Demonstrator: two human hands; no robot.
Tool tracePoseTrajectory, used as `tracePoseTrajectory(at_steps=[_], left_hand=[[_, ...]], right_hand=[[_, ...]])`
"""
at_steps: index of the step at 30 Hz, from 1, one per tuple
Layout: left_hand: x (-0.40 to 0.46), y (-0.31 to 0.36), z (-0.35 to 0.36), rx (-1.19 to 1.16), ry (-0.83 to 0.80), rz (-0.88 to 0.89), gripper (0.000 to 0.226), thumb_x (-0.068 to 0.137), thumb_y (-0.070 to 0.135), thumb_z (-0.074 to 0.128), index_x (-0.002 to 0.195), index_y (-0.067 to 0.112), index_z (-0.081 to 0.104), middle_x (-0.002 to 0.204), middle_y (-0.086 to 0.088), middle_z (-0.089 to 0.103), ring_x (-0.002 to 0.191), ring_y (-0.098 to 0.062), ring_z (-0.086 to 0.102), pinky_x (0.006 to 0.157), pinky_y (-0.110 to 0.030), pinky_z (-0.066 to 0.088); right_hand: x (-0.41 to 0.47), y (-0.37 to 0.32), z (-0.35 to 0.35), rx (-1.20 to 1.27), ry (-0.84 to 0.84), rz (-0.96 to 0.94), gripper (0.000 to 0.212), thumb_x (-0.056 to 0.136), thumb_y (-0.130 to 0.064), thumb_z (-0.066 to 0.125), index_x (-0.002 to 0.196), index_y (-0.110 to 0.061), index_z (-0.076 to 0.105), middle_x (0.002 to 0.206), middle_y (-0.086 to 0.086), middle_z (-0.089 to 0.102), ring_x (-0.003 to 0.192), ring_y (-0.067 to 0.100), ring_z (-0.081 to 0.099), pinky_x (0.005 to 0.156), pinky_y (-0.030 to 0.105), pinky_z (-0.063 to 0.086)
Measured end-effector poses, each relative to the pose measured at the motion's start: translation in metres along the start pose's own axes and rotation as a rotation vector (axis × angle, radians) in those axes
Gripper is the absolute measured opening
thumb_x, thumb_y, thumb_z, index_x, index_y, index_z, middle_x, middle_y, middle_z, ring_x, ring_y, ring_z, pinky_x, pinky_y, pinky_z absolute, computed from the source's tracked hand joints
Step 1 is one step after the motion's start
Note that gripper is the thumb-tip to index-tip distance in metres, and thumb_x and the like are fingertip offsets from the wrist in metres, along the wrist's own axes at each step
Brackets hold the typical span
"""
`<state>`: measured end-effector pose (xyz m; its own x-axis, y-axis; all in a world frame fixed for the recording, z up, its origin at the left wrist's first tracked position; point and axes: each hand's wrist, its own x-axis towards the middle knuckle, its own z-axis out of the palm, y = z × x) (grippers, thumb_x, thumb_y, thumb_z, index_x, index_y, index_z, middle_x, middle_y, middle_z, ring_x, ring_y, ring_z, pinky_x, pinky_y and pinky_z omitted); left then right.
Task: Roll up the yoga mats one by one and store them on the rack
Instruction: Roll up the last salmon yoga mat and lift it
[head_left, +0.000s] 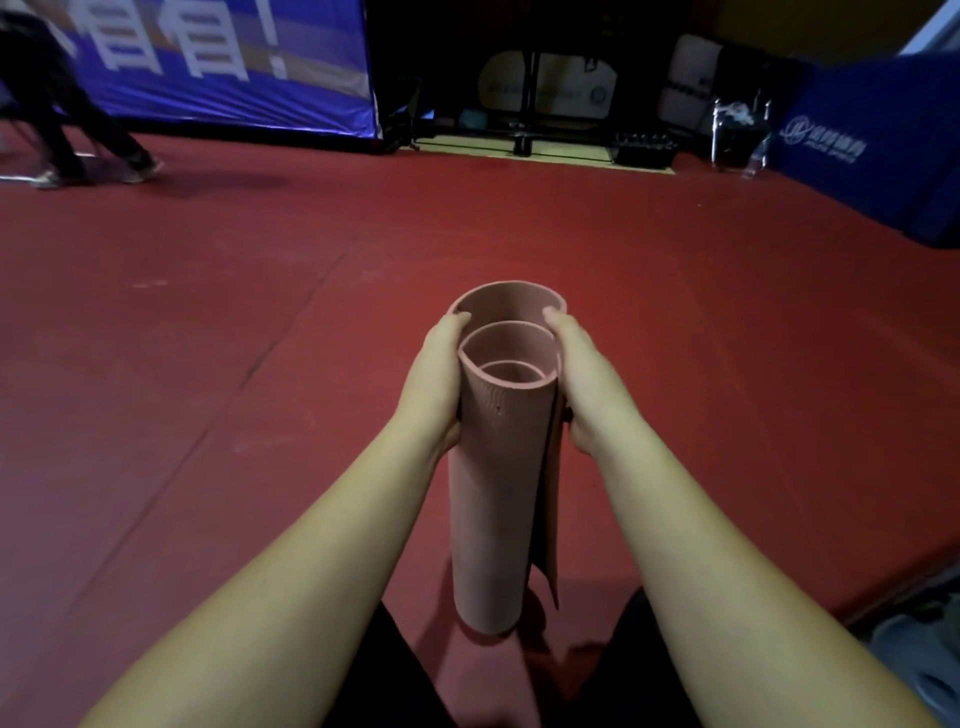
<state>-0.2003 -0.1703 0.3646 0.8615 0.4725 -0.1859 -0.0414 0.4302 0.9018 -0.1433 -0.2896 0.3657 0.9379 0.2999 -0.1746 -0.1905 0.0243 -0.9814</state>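
A pink yoga mat (493, 493), loosely rolled, stands upright on end in front of me, its open spiral top facing the camera. My left hand (439, 379) grips its left side near the top, thumb hooked over the outer layer's rim. On the opposite side my right hand (579, 384) holds the roll the same way, thumb on the rim. The mat's loose outer edge hangs down the right side of the roll. Its lower end is above the red floor (260, 364) between my legs.
Another person's legs (78, 135) move at the far left by a blue banner (234, 67). Dark metal stands and equipment (530, 104) sit at the back, with a blue padded barrier (872, 145) at the right. Wide red floor lies ahead.
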Motion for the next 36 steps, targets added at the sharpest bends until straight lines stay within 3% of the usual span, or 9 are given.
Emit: tracePoseTrajectory(at_steps=[2,8,12,16,21,25,29,33,36], left_hand=[[-0.001,0.004,0.004,-0.004,-0.001,0.014,0.059,0.073,0.051,0.062,0.122,0.017,0.068,0.110,-0.012,0.073,0.103,-0.029,0.070,0.102,-0.053,0.048],[0.009,0.000,-0.004,-0.052,-0.061,0.062,0.054,0.082,0.049,0.057,0.122,0.015,0.068,0.113,-0.013,0.072,0.107,-0.030,0.069,0.098,-0.047,0.050],[-0.001,-0.068,-0.038,0.004,0.080,-0.058,0.032,0.096,0.028,0.053,0.114,0.006,0.067,0.109,-0.019,0.072,0.108,-0.037,0.066,0.098,-0.048,0.052],[-0.002,-0.071,-0.038,-0.005,0.085,-0.082,0.035,0.093,0.029,0.055,0.118,0.006,0.065,0.108,-0.015,0.073,0.107,-0.031,0.068,0.099,-0.048,0.052],[0.001,-0.064,-0.042,-0.021,0.057,-0.049,0.031,0.097,0.028,0.053,0.117,0.008,0.066,0.108,-0.013,0.073,0.104,-0.027,0.069,0.093,-0.042,0.054],[-0.005,-0.102,-0.068,0.036,0.140,-0.140,0.025,0.099,0.026,0.052,0.107,0.013,0.072,0.105,-0.007,0.075,0.110,-0.024,0.067,0.099,-0.040,0.049],[0.003,-0.099,-0.072,-0.012,0.087,-0.163,0.033,0.100,0.027,0.051,0.121,0.006,0.067,0.115,-0.014,0.071,0.115,-0.028,0.064,0.109,-0.046,0.044],[0.006,-0.103,-0.075,0.003,-0.065,-0.057,0.044,0.102,0.033,0.050,0.131,0.002,0.058,0.130,-0.020,0.063,0.125,-0.032,0.057,0.110,-0.046,0.042],[0.004,-0.115,-0.086,-0.001,-0.033,-0.070,0.047,0.100,0.038,0.051,0.131,0.004,0.060,0.130,-0.018,0.063,0.126,-0.032,0.057,0.114,-0.052,0.036]], right_hand=[[-0.006,-0.007,0.005,-0.026,0.024,-0.016,0.051,0.083,-0.056,0.059,0.123,-0.024,0.064,0.114,-0.001,0.072,0.102,0.016,0.069,0.098,0.040,0.052],[-0.005,-0.008,-0.012,-0.033,0.026,-0.067,0.075,0.066,-0.067,0.057,0.125,-0.020,0.065,0.120,0.000,0.070,0.109,0.017,0.066,0.100,0.038,0.048],[-0.022,0.077,-0.013,-0.200,0.025,0.047,0.048,0.077,-0.058,0.050,0.115,-0.032,0.065,0.119,-0.008,0.068,0.112,0.014,0.062,0.106,0.045,0.045],[-0.016,0.073,-0.005,-0.139,0.077,0.113,0.025,0.096,-0.035,0.048,0.108,-0.023,0.066,0.109,0.001,0.072,0.105,0.019,0.067,0.102,0.046,0.049],[-0.013,0.071,-0.011,-0.147,0.032,0.094,0.038,0.092,-0.044,0.049,0.116,-0.021,0.068,0.108,-0.002,0.073,0.103,0.015,0.067,0.097,0.036,0.050],[-0.008,0.148,-0.020,-0.183,-0.027,0.199,0.064,0.073,-0.068,0.047,0.124,-0.032,0.063,0.121,-0.008,0.069,0.119,0.014,0.060,0.110,0.046,0.041],[-0.011,0.124,-0.009,-0.123,-0.013,0.234,0.059,0.067,-0.061,0.055,0.115,-0.029,0.068,0.113,-0.007,0.072,0.112,0.015,0.064,0.106,0.046,0.045],[-0.009,0.119,-0.012,-0.037,-0.034,0.217,0.058,0.079,-0.057,0.059,0.126,-0.024,0.065,0.117,-0.004,0.071,0.113,0.014,0.065,0.105,0.044,0.046],[-0.014,0.143,-0.010,-0.127,-0.021,0.261,0.079,0.074,-0.079,0.051,0.133,-0.029,0.060,0.130,-0.006,0.065,0.124,0.014,0.057,0.112,0.045,0.040]])
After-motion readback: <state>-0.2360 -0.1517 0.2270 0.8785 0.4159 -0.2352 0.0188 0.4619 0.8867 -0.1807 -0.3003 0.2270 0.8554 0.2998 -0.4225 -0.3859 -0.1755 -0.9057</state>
